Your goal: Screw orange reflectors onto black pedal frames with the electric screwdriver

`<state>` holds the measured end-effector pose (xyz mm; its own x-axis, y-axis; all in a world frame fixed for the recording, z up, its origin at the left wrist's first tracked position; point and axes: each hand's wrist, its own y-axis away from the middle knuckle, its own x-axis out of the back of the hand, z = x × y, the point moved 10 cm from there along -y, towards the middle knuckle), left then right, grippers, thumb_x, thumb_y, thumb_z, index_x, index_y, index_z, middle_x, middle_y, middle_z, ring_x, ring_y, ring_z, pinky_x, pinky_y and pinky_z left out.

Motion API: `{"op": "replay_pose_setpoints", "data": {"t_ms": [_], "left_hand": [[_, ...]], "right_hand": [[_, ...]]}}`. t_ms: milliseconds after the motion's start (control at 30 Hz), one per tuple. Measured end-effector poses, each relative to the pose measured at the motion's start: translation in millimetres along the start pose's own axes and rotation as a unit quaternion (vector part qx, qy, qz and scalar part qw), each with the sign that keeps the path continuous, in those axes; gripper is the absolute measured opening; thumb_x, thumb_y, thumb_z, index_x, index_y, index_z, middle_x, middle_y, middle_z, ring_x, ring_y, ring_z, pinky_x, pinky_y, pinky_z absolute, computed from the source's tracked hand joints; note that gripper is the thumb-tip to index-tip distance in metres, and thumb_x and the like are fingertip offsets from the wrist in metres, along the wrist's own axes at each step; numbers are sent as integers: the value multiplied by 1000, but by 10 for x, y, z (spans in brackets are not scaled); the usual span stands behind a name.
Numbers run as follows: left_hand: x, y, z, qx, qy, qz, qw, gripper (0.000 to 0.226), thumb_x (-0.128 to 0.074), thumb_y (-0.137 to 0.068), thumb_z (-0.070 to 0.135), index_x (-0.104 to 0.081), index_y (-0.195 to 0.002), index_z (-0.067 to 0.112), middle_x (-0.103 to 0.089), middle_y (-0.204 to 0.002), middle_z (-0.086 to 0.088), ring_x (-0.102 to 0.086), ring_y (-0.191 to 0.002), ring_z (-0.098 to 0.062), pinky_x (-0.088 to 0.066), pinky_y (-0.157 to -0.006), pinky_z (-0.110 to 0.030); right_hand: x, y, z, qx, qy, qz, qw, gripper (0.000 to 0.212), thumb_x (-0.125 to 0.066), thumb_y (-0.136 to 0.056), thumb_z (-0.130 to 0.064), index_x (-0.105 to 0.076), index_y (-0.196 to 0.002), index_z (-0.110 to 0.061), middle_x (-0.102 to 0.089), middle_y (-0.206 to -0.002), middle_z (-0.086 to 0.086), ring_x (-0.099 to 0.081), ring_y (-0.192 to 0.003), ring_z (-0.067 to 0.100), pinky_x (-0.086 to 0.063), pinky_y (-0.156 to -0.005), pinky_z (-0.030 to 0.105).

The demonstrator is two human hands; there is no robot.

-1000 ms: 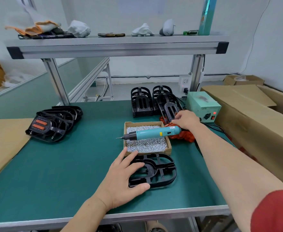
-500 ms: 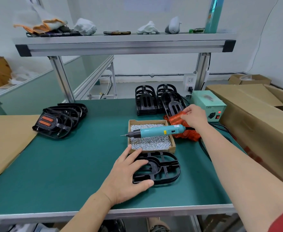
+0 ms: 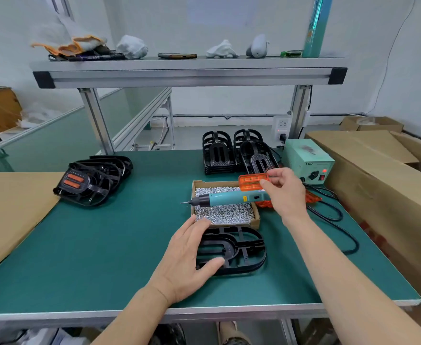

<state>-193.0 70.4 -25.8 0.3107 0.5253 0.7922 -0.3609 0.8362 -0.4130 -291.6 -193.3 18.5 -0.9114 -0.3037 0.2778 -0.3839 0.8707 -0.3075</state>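
Above the counter [image 3: 104, 245], 2 forearms show, both bare from the wrist to the lower edge of the view. The left hand [image 3: 187, 260] and right hand [image 3: 282, 192] are bare too. Below the counter's front edge is a tan shape [image 3: 226, 331], perhaps a trouser leg; I cannot tell.
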Motion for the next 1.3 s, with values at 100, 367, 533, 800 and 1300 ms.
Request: {"op": "replay_pose_setpoints", "data": {"t_ms": [100,367,533,800,1300], "left_hand": [[103,31,-10,9,-16,49,999,68,-43,-94,55,-32,-149,16,-32,-153,5,-17,-148,-9,-16,-121,-30],[223,46,-7,21,-34,97,994,57,-43,-96,42,-44,-140,5,-50,-137,-7,-43,-129,-22,-27,-115,-30],[289,58,13,15,-31,128,991,59,-48,-95,40,-40,-143,6,-51,-132,-5,-45,-122,-19,-32,-110,-30],[244,28,10,15,-40,98,994,58,-46,-96,42,-45,-141,5,-55,-127,-6,-48,-117,-20,-38,-107,-35],[195,45,7,22,-33,54,998,48,-45,-92,38,-55,-127,8,-54,-123,-4,-49,-116,-20,-39,-106,-36]], "right_hand": [[-104,200,-61,-5,-28,-24,999,22,-77,-87,-16,-61,-96,-28,-71,-88,-6,-63,-73,-4,-46,-69,17],[-385,738,-130,-34,-48,-110,992,18,-80,-84,-19,-66,-93,-26,-73,-81,-3,-66,-72,2,-46,-66,14],[-486,998,-108,-47,-46,-136,989,19,-80,-83,-18,-66,-93,-27,-74,-75,-5,-65,-67,-3,-43,-61,6],[-567,1170,-115,-42,7,-161,986,19,-80,-84,-22,-64,-91,-29,-73,-74,-16,-64,-67,-6,-41,-57,5],[-625,1181,-264,52,175,-260,948,11,-78,-85,-22,-73,-81,-31,-68,-85,-16,-60,-85,2,-45,-79,23]]}}
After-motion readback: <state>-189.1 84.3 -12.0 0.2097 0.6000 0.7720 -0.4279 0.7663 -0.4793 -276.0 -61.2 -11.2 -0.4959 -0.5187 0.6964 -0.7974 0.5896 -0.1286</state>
